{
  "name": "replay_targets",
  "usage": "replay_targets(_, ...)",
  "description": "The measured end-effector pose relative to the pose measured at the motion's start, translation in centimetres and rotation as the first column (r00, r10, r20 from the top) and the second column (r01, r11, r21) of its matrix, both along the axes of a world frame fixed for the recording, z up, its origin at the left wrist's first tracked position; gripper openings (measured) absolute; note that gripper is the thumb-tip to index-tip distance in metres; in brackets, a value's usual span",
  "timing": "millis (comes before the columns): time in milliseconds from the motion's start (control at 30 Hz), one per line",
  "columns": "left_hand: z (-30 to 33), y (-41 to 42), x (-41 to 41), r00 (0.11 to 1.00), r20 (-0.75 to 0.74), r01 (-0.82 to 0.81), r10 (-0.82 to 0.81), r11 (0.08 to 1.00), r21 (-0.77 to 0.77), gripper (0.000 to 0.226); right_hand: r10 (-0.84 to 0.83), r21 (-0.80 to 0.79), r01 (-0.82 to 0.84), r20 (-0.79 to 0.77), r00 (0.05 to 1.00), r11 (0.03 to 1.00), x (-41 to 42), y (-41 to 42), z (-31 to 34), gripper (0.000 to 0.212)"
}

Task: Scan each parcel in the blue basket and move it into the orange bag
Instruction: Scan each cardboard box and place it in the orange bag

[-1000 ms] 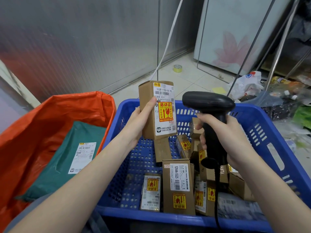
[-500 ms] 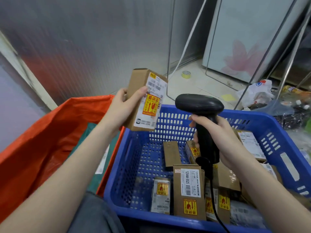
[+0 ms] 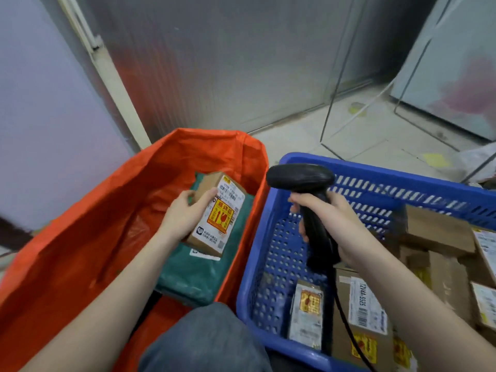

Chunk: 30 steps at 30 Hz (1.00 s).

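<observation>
My left hand [image 3: 185,216] grips a small brown cardboard parcel [image 3: 218,213] with a white label and a yellow-red fragile sticker, held inside the orange bag [image 3: 88,237] just above a green mailer parcel [image 3: 198,269] that lies in it. My right hand [image 3: 332,221] holds a black handheld scanner [image 3: 303,178] by its handle, over the left part of the blue basket [image 3: 268,253]. Several brown labelled parcels [image 3: 362,312] lie in the basket's near and right parts.
A grey metal wall [image 3: 214,63] stands behind the bag. Thin metal rack legs [image 3: 332,84] rise from the tiled floor [image 3: 349,140] beyond the basket. My knee in grey fabric [image 3: 204,342] sits between bag and basket.
My left hand carried the parcel from in front of the scanner leftwards and down into the orange bag. The view swung left; the scanner hand stayed over the basket.
</observation>
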<state>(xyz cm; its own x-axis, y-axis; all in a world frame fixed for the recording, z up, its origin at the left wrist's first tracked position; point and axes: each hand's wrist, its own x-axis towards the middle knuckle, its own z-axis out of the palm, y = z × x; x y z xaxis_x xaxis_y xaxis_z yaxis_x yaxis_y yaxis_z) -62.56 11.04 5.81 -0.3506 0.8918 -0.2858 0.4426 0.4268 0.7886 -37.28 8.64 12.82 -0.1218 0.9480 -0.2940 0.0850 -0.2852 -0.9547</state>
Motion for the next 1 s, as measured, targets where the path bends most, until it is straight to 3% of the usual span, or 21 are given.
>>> replay_targets(167, -5.0, 0.6, -0.2, 0.996, -0.054, -0.080, 0.074, 0.990, -0.120, 0.054, 0.000, -0.074, 0.004, 0.056, 0.998, 0.997, -0.9, 1.0, -2.9, 0.025)
replay_targets(300, -6.8, 1.5, 0.9, 0.998, -0.034, -0.051, 0.047, 0.989, -0.141, 0.050, -0.030, -0.099, 0.035, 0.052, 0.998, 0.994, -0.6, 1.8, -4.5, 0.029)
replay_targets(433, -7.4, 1.6, 1.7, 0.995, 0.040, 0.100, -0.094, 0.975, -0.199, 0.068, -0.042, -0.112, 0.048, 0.051, 0.998, 0.993, 0.1, 2.1, -5.2, 0.032)
replay_targets(533, -6.0, 1.3, 2.3, 0.987, 0.096, 0.145, -0.128, 0.968, -0.203, 0.060, -0.039, -0.110, 0.046, 0.065, 0.997, 0.993, 0.8, 2.0, -4.7, 0.034)
replay_targets(767, 1.4, 2.0, 5.1, 0.978, 0.037, 0.203, -0.206, 0.977, 0.063, 0.047, -0.083, -0.005, 0.084, 0.079, 0.993, 0.996, 4.7, 0.1, 0.8, 0.020)
replay_targets(1000, 9.6, 2.2, 14.9, 0.922, 0.029, 0.365, -0.385, 0.894, 0.261, 0.046, -0.242, 0.155, 0.219, 0.147, 0.959, 0.963, 13.7, -3.7, 6.4, 0.025)
